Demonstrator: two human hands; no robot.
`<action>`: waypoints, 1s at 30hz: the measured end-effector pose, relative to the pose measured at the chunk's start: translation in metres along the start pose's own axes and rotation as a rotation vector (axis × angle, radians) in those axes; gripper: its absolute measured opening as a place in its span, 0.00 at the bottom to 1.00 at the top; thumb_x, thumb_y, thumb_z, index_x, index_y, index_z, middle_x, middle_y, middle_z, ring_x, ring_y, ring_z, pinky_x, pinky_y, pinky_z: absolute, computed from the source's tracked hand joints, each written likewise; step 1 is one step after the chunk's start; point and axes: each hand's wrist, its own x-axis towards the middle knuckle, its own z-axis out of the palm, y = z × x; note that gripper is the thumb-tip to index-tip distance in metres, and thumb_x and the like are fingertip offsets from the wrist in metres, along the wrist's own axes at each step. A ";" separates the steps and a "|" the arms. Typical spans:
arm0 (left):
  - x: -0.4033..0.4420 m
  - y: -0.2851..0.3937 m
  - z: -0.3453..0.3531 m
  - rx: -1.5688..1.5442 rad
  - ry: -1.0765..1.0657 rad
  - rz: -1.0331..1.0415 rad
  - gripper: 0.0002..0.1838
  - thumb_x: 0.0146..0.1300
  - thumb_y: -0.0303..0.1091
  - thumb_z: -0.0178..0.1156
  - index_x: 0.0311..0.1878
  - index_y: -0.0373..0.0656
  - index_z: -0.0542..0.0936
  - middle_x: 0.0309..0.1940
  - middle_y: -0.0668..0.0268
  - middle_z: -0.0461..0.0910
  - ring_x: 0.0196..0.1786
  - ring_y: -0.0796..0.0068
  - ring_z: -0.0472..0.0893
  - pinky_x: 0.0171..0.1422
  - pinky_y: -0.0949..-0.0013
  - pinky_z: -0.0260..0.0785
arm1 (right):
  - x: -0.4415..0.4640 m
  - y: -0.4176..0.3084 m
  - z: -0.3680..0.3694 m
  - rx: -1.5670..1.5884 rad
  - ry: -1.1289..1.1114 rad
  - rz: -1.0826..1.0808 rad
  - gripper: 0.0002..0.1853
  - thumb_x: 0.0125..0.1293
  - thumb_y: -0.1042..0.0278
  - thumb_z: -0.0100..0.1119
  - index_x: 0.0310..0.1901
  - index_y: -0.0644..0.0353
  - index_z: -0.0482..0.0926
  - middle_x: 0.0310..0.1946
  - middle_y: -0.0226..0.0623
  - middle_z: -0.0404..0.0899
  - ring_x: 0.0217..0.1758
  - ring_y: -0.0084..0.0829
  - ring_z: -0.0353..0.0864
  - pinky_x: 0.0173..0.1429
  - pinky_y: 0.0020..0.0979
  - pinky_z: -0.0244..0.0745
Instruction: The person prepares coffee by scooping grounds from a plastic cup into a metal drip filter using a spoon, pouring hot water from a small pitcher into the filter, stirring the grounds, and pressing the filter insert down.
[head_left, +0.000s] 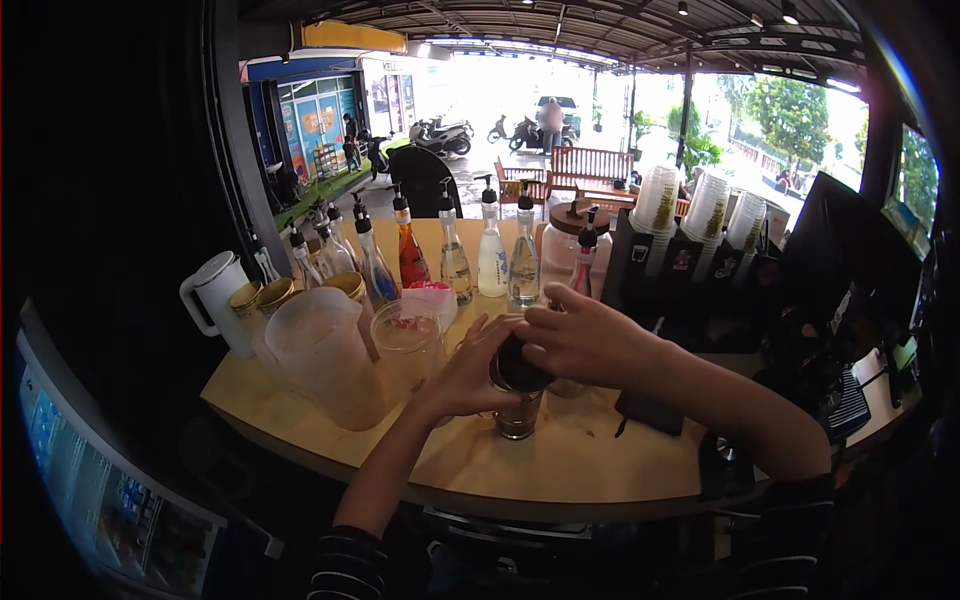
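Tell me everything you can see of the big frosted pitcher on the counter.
The frosted pitcher looks like translucent plastic, open-topped, wide at the mouth and narrower below. It stands mouth up on the wooden counter, leaning in view, perhaps from lens distortion. A clear container is on its right. Neither the left hand nor the right hand touches it.

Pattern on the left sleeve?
Left sleeve: thin pale stripes on black, best seen in the head view.
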 end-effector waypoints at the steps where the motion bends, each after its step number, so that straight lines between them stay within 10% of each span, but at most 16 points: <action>1: 0.000 0.002 -0.002 -0.025 -0.007 0.008 0.48 0.34 0.38 0.75 0.63 0.45 0.64 0.59 0.59 0.70 0.65 0.55 0.68 0.77 0.45 0.41 | 0.002 0.003 -0.004 -0.040 -0.049 -0.022 0.05 0.55 0.66 0.58 0.34 0.52 0.77 0.41 0.28 0.75 0.51 0.24 0.73 0.63 0.39 0.63; 5: 0.002 -0.003 -0.010 0.045 -0.045 0.058 0.47 0.35 0.39 0.77 0.61 0.39 0.65 0.57 0.55 0.67 0.64 0.55 0.67 0.68 0.58 0.61 | 0.006 -0.005 -0.001 0.081 -0.070 -0.068 0.04 0.54 0.66 0.58 0.31 0.53 0.78 0.41 0.28 0.75 0.53 0.26 0.73 0.67 0.39 0.61; 30: 0.005 -0.010 -0.004 -0.107 -0.033 0.012 0.48 0.34 0.43 0.74 0.63 0.44 0.65 0.63 0.54 0.66 0.68 0.46 0.62 0.74 0.47 0.49 | 0.008 0.005 -0.008 0.109 -0.033 0.099 0.05 0.54 0.66 0.59 0.33 0.52 0.79 0.43 0.29 0.75 0.53 0.27 0.73 0.68 0.43 0.61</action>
